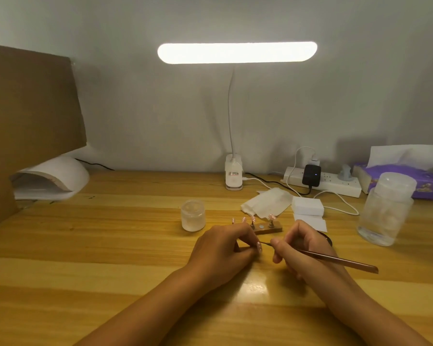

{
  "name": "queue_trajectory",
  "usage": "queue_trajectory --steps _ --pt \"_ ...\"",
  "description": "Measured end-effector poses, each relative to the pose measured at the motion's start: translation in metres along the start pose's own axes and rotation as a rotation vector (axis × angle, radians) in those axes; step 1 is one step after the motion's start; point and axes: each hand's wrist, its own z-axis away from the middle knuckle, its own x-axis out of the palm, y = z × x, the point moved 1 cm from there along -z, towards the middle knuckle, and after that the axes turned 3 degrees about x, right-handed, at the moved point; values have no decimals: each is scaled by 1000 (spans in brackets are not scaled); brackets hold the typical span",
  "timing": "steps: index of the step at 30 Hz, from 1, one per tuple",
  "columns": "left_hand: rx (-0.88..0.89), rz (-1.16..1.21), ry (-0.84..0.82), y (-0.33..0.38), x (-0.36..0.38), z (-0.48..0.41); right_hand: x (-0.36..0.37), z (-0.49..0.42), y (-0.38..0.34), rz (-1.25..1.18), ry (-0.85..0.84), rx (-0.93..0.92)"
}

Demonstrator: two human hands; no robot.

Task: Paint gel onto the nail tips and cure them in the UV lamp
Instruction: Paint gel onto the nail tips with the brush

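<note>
My left hand [224,248] pinches the stand of a small pink nail tip [259,247] just above the wooden table. A thin copper-coloured gel brush [335,258] is gripped like a pen in my right hand [301,248], and its fine point touches that tip. Behind my hands a wooden holder bar [268,230] carries several more pink nail tips [244,219] on little stands. The white UV lamp [51,179] sits at the far left, partly behind a brown cardboard sheet. A small frosted jar [193,215] stands left of the holder.
A lit desk lamp [234,176] stands clamped at the back centre. A white power strip [328,184] with plugs and cables lies at the back right. White wipes [269,202] and pads [307,206], a clear lidded bottle [385,211] and a purple tissue pack [395,181] fill the right side.
</note>
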Motion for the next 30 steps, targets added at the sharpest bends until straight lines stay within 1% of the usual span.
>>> queue_trajectory --steps 4,8,12,16,17,21,23,26,30 --pt "7 1 -10 2 -1 0 2 3 3 118 -62 -6" --pt "6 -29 -2 3 -2 0 -2 1 -1 67 -16 -13" --pt "-3 -48 -6 4 -2 0 3 4 0 185 -46 -43" --pt "-11 -49 -4 4 -2 0 -1 5 -3 72 -2 -47" --pt "-9 -47 -4 4 -2 0 0 5 -4 81 -6 -60" --pt "-4 -55 10 6 -2 0 3 6 -2 235 -47 -76" --pt "-10 -65 18 6 -1 0 1 6 -2 184 -23 -60" --pt "-20 -77 51 4 -1 0 -3 4 -1 68 62 -42" --pt "-18 -162 109 2 -2 -2 0 2 -3 31 59 -31"
